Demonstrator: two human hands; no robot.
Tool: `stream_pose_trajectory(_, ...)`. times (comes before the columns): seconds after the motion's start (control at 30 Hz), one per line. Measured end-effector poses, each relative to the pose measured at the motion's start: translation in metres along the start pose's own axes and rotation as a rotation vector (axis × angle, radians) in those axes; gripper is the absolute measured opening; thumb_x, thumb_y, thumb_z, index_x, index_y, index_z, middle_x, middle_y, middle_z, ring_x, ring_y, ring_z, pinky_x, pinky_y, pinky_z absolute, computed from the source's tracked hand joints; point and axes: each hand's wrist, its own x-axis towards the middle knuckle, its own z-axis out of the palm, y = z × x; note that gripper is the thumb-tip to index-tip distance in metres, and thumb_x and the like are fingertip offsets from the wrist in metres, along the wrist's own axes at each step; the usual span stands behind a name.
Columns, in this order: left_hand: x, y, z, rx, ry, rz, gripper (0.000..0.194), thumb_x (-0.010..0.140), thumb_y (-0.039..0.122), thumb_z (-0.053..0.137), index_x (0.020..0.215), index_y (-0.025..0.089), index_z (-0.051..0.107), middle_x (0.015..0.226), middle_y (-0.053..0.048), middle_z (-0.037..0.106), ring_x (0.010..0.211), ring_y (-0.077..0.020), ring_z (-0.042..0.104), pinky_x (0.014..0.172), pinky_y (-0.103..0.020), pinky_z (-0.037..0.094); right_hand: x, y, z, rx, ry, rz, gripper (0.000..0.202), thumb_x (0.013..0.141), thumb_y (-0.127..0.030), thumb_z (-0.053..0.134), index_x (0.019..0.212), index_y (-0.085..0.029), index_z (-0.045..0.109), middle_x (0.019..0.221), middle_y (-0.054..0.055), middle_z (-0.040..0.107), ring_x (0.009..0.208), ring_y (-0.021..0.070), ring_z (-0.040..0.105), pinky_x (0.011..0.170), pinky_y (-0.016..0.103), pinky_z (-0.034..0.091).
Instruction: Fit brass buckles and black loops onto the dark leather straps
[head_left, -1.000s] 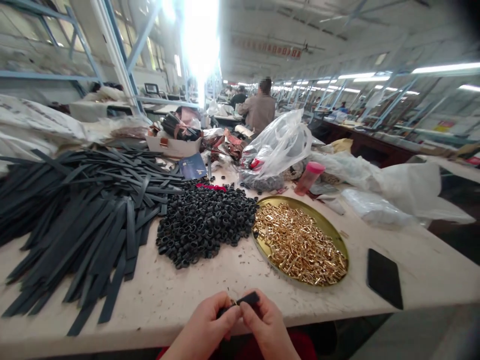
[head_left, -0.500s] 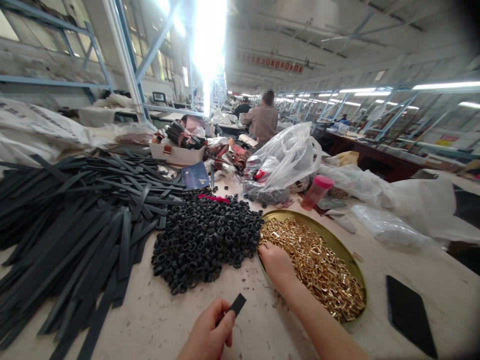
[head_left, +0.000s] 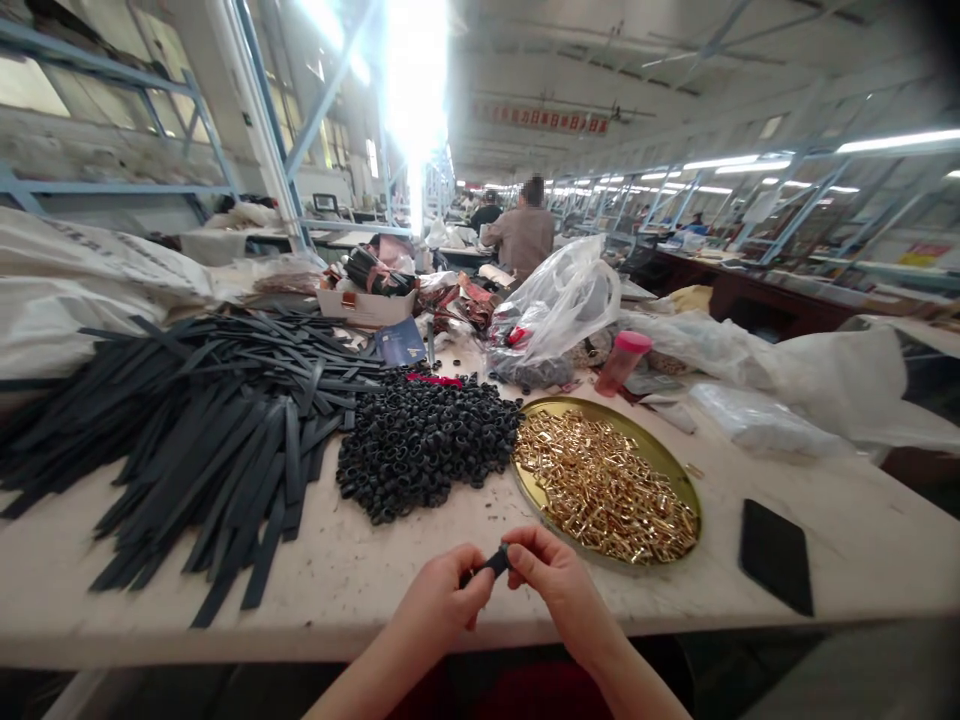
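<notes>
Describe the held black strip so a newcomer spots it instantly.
Start at the pale table and find the middle of its near edge. There the left hand grips a black strip, one end at the right hand. Unlike the strips heaped at left, it is held in hand.

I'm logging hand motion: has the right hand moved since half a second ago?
Yes: the right hand has left the left edge of the round tray, coming nearer the wearer, beside the black strip in the left hand.
</notes>
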Motion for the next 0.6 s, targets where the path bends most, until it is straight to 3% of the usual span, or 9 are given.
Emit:
stream_pose_trajectory(0.1,-0.013,0.004,0.0,0.049,-0.047,0.022,0.02,0.076,0.031,0.042,0.065,0.016,0.05,0.046,0.007,0.04,0.043,-0.0086,0.037,0.043,-0.019,0.027,-0.011,0.0,-0.001,-0.054,-0.079,-0.014,0.027,0.064,-0.038,0.069,0.075,-0.015,0.061,0.059,-0.003,0.056,0.053,0.009,0.049,0.056,0.023,0.038)
stream_pose_trajectory(0.27,-0.031,0.006,0.003,-0.105,-0.019,0.13,0.022,0.076,0.018,0.04,0.098,0.016,0.046,0.069,0.002,0.057,0.058,-0.01,0.048,0.054,-0.02,0.038,-0.03,-0.001,0.007,0.021,-0.023,-0.007,0.026,0.068,-0.038,0.066,0.076,-0.015,0.057,0.06,-0.004,0.055,0.054,0.0077,0.047,0.058,0.022,0.037)
stream_pose_trajectory(0.47,-0.034,0.001,0.007,-0.187,-0.025,0.086,0.017,0.076,0.022,0.043,0.092,0.018,0.04,0.065,0.003,0.056,0.052,-0.0104,0.047,0.045,-0.019,0.036,-0.042,0.005,0.014,0.34,-0.111,0.055,0.04,0.075,-0.054,0.051,0.075,-0.015,0.057,0.064,0.001,0.057,0.057,0.0111,0.051,0.059,0.025,0.041)
stream_pose_trajectory(0.6,-0.032,-0.003,0.006,-0.118,0.021,0.067,0.021,0.075,0.027,0.048,0.091,0.018,0.039,0.061,0.005,0.054,0.053,-0.0111,0.049,0.049,-0.021,0.038,-0.042,0.009,0.013,0.388,-0.132,0.159,0.03,0.071,-0.044,0.063,0.075,-0.016,0.057,0.061,-0.003,0.053,0.052,0.0064,0.044,0.049,0.018,0.035)
